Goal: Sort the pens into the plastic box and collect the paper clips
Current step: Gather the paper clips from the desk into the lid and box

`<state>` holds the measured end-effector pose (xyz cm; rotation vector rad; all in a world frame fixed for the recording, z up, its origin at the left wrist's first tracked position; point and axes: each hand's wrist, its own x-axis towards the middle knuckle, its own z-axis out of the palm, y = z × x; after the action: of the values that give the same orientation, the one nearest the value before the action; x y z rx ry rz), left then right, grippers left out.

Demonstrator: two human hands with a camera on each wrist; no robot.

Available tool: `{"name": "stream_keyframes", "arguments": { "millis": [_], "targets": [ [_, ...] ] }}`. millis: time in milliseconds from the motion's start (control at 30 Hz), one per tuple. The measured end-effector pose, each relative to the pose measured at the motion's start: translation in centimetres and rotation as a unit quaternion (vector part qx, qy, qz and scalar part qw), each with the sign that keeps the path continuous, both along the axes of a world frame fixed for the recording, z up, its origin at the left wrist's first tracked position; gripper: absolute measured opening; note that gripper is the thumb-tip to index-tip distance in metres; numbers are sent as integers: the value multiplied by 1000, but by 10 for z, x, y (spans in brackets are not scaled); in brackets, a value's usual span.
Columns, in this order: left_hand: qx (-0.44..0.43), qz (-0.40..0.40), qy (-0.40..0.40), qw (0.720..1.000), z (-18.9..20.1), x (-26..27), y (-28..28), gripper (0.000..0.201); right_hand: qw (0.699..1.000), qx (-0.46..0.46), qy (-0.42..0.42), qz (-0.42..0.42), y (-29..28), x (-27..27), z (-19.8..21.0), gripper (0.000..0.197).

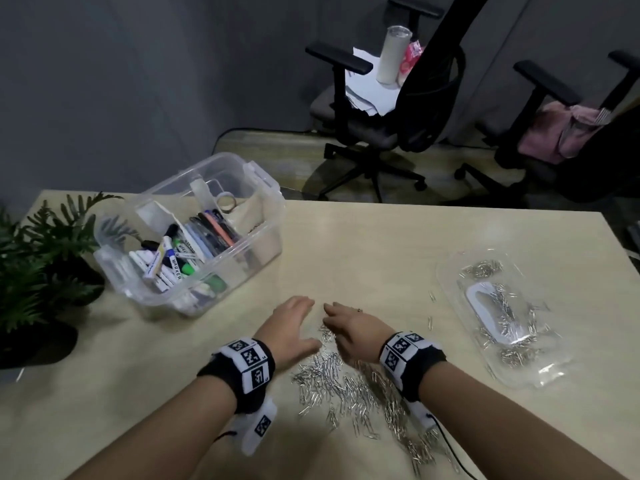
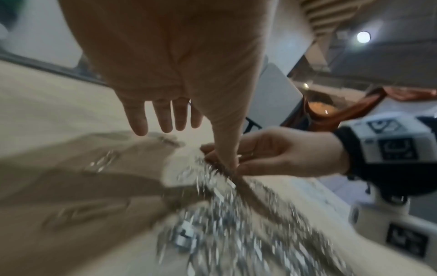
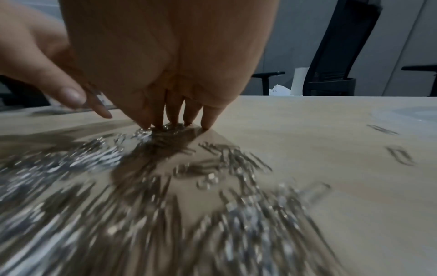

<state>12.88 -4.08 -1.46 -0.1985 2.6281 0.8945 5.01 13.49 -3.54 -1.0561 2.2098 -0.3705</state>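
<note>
You are raking the paper clips (image 1: pixel 349 382) across the surface (image 1: pixel 363 244), both grips wide, left hand (image 1: pixel 294 327) and right hand (image 1: pixel 353 329) at the pile's far edge; next, scoop toward the clear lid (image 1: pixel 460 271) beyond your right grip.

Silver clips (image 1: pixel 349 386) are glinting on the pale beige table (image 1: pixel 363 244). The clear box (image 1: pixel 263 233) is showing white, black, green and orange pens (image 1: pixel 187 251). Wristbands (image 1: pixel 247 367) are showing black-and-white square codes. The plant (image 1: pixel 41 251) is showing dark green.
</note>
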Motion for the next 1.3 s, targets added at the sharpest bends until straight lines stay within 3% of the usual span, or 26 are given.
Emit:
{"name": "stream_keyframes", "arguments": {
  "millis": [100,200,267,400,533,733,800,900,967,1133,1300],
  "targets": [
    [-23,-48,-17,998,-19,18,13,82,1000,-18,4,6,26,20,1,42],
    [17,-47,5,999,-23,29,19,75,999,-26,-18,-37,50,27,5,47],
    [25,-41,7,999,-23,33,20,82,997,-27,25,-66,62,26,6,60],
    [-98,-82,-29,991,-26,38,22,112,990,86,88,-70,81,31,12,104],
    [-95,-68,-24,993,-30,38,25,107,986,122,49,-101,86,38,4,119],
    [-10,4,-24,1000,-36,27,29,59,985,67,-6,-162,68,31,0,100],
    [-5,13,-20,1000,-36,21,30,59,985,45,-14,-163,58,28,-1,93],
    [11,21,-7,1000,-36,15,34,80,987,22,-25,-154,44,24,-4,82],
    [7,0,-7,1000,-36,12,38,82,988,17,-29,-148,37,22,-5,73],
    [3,-14,-18,1000,-36,2,45,49,988,16,-28,-151,29,11,-4,42],
    [1,1,-34,999,-33,-10,46,25,989,29,-35,-142,25,2,-7,34]
  ]
}}
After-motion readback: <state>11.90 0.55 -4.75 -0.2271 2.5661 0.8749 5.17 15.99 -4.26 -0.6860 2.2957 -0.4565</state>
